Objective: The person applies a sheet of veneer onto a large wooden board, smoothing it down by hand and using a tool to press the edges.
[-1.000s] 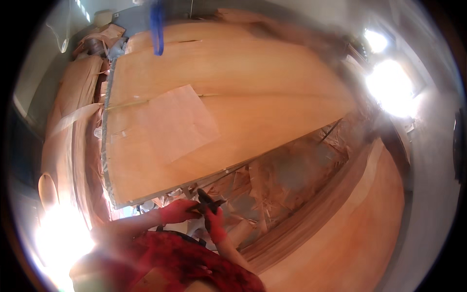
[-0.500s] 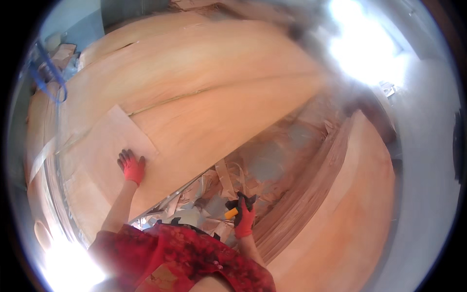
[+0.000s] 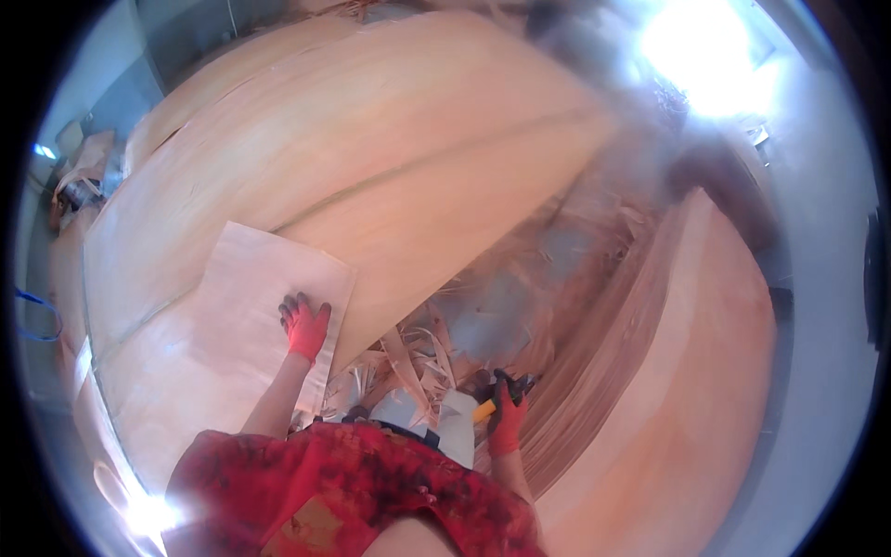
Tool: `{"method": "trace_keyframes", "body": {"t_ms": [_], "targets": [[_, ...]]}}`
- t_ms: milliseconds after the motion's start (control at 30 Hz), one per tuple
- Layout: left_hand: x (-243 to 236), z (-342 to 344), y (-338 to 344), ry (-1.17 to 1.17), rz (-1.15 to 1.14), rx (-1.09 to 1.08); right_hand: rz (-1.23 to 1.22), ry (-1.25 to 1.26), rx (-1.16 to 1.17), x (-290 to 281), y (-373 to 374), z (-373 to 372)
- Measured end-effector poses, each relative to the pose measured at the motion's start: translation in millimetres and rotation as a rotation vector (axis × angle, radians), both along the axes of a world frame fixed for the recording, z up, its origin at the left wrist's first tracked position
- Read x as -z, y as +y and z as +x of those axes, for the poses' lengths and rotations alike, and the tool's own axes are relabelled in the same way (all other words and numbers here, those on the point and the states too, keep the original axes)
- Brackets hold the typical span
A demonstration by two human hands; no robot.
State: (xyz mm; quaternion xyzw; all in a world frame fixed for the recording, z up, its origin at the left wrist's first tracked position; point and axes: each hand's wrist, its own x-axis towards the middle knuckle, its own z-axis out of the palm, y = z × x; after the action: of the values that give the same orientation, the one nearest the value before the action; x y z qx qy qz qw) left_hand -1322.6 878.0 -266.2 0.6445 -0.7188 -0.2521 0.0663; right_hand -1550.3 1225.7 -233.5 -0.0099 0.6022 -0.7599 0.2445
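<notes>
My left hand (image 3: 305,327), in a red glove with dark fingertips, lies flat with its fingers spread on a pale rectangular veneer piece (image 3: 246,278). That piece lies on a large orange-tan wood sheet (image 3: 399,227) and reaches its near edge. My right hand (image 3: 508,418), in a similar glove, is closed around a black and yellow hand tool (image 3: 484,410) beside my waist. The fingers cover most of the tool, so its exact kind cannot be made out. It is held in the air, apart from the sheets.
A second stack of wood sheets (image 3: 668,362) stands at my right. Torn veneer scraps (image 3: 408,357) litter the floor (image 3: 501,311) between the two stacks. A dark seam (image 3: 371,181) runs across the large sheet. At the far left hangs a blue loop (image 3: 39,316).
My left hand and the veneer piece under it have shifted right, toward the large sheet's near edge. My right hand, still gripping the tool, appears a little farther right; the view has also turned.
</notes>
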Motion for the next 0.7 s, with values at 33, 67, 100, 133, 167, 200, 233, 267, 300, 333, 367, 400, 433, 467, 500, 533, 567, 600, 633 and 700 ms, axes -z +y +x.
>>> {"method": "trace_keyframes", "body": {"t_ms": [33,67,100,133,167,200,233,267,300,333,367,400,433,467,500,533,567,600,633,700], "targets": [[-4,-27,-2,-0.001,0.002,-0.008,-0.008,0.010,0.008,-1,2,-28],[2,-54,-11,-0.019,-0.045,0.006,0.045,0.074,-0.049,-2,1,-63],[9,-77,-9,-0.038,-0.048,-0.006,0.017,0.022,-0.070,-10,2,-94],[7,-103,-14,-0.050,-0.063,-0.006,-0.021,-0.024,-0.080,-21,0,-124],[6,-129,-15,-0.063,-0.076,-0.006,-0.059,-0.070,-0.089,-29,-2,-154],[4,-155,-17,-0.114,-0.081,0.000,-0.032,-0.031,-0.104,-36,-2,-184],[3,-173,-22,-0.131,-0.091,-0.015,-0.010,-0.016,-0.108,-49,-7,-210],[1,-190,-29,-0.148,-0.101,-0.032,0.011,-0.003,-0.114,-63,-12,-236],[3,-214,-30,-0.148,-0.100,-0.048,0.044,0.029,-0.119,-70,-12,-266],[4,-236,-34,-0.152,-0.104,-0.067,0.018,0.044,-0.124,-69,-15,-294],[6,-254,-33,-0.155,-0.092,-0.063,0.014,0.057,-0.130,-69,-16,-318],[6,-276,-36,-0.153,-0.086,-0.063,0.004,0.076,-0.139,-69,-22,-345],[5,-297,-41,-0.152,-0.082,-0.064,-0.008,0.093,-0.149,-67,-30,-372],[4,-316,-46,-0.148,-0.086,-0.062,0.028,0.129,-0.178,-63,-41,-399],[7,-341,-47,-0.137,-0.084,-0.059,0.071,0.174,-0.207,-58,-52,-432],[8,-364,-50,-0.128,-0.084,-0.058,0.111,0.218,-0.237,-54,-66,-463],[8,-384,-54,-0.125,-0.104,-0.061,0.113,0.268,-0.256,-49,-84,-492],[10,-406,-55,-0.122,-0.119,-0.060,0.121,0.318,-0.273,-46,-107,-520],[11,-432,-56,-0.111,-0.133,-0.055,0.131,0.375,-0.285,-44,-130,-552],[10,-477,-60,-0.113,-0.157,-0.089,0.251,0.693,-0.372,-40,-176,-617]]}}
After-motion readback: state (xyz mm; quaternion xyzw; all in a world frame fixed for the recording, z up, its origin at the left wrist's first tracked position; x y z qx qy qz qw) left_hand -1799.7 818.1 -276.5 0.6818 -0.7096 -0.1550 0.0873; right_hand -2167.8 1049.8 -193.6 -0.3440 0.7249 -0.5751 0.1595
